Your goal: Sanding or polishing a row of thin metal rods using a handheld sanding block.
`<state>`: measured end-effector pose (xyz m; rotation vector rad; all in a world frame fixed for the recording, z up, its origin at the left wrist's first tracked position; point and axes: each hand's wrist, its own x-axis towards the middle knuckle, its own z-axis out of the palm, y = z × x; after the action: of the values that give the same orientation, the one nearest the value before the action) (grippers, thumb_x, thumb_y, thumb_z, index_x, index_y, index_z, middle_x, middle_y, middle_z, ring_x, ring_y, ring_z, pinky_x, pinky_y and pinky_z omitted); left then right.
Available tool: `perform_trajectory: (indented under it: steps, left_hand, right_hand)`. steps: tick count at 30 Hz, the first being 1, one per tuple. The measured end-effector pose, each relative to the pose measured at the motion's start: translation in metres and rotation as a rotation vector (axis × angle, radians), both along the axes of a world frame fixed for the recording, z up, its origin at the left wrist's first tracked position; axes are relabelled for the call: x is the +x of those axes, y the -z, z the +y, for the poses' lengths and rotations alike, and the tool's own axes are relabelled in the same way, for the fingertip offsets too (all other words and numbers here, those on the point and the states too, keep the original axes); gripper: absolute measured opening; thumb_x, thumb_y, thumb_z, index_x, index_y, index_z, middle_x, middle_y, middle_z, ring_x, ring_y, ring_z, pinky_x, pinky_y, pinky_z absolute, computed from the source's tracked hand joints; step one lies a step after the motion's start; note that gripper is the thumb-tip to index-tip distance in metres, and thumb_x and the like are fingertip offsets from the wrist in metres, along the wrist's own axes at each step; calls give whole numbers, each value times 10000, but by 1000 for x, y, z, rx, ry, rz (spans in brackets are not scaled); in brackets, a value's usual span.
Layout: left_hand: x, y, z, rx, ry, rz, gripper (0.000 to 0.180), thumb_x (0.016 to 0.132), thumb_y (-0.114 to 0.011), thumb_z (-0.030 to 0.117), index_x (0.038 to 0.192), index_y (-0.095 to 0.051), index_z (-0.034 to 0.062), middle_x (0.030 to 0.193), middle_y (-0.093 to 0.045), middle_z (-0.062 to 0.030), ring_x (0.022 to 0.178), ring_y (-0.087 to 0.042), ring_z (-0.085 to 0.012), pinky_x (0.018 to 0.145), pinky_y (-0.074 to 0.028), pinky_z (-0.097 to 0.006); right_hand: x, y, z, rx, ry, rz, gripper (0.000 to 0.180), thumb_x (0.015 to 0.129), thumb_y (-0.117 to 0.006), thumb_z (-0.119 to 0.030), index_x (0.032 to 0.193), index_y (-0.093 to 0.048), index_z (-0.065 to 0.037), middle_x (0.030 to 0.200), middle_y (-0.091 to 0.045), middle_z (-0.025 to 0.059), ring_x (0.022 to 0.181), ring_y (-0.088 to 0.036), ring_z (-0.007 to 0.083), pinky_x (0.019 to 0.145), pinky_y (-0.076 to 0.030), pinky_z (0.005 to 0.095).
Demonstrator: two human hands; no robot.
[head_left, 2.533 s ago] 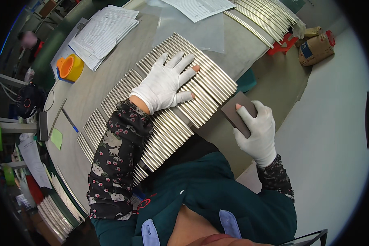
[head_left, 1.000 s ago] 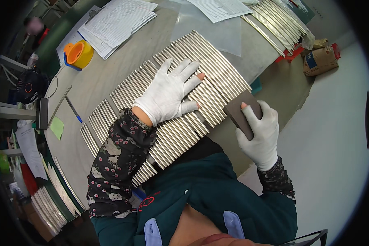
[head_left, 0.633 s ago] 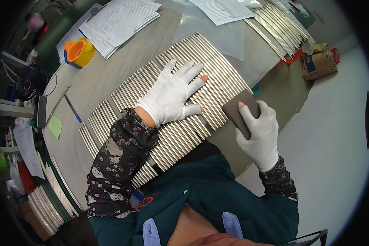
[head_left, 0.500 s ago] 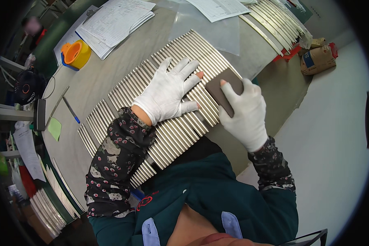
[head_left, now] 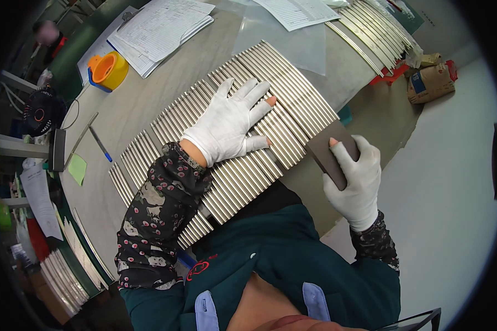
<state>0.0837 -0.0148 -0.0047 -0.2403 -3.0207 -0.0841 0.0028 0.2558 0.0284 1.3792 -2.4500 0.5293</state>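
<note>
Shiny metal rods (head_left: 298,83) lie side by side in a broad slanting sheet across the grey table. My left hand (head_left: 229,122), in a white glove with some bare fingertips, rests flat on their middle with its fingers spread. In my right hand (head_left: 358,187), gloved the same way, is a dark grey-brown rectangular block (head_left: 328,149) that looks like a sanding sponge. Thumb and fingers grip its near side. The block sits at the right ends of the rods, mostly past the table edge; its underside is hidden.
Stacked papers (head_left: 154,33) and a yellow-orange tape holder (head_left: 109,71) are at the far left. A pen (head_left: 100,144) and a green note (head_left: 77,169) lie at the left. More rods (head_left: 375,33) fill the far right corner, near a brown bag (head_left: 432,83).
My right hand has slid the block right and toward me, from on top of the rods to their right ends. My left hand stays flat in place.
</note>
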Motion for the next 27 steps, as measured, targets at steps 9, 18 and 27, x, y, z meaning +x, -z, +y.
perform_trajectory:
  steps: [9, 18, 27]
  left_hand:
    - [2, -2, 1, -5, -14, -10, 826, 865, -475, 647, 1450, -351, 78, 1521, -303, -193, 1401, -297, -382, 1128, -200, -590]
    - [0, 4, -1, -9, -2, 120, 788, 871, -456, 650, 1380, -464, 50, 1482, -374, -172, 1381, -337, -357, 1119, -234, -583]
    - [-9, 2, 0, -23, -1, -17, 839, 881, -405, 688, 1456, -339, 80, 1526, -282, -200, 1396, -284, -409, 1128, -190, -597]
  right_hand:
    - [-4, 10, -53, 7, -56, 145, 533, 664, -718, -196, 1182, -616, -121, 1081, -511, 206, 898, -539, 348, 704, -486, 433]
    - [0, 11, -55, 10, -9, 141, 488, 704, -698, -208, 1182, -621, -146, 1076, -512, 181, 911, -543, 329, 708, -485, 424]
    - [-5, 8, 36, 34, 95, -80, 517, 626, -732, -145, 1136, -648, -141, 1112, -520, 185, 938, -527, 343, 780, -489, 430]
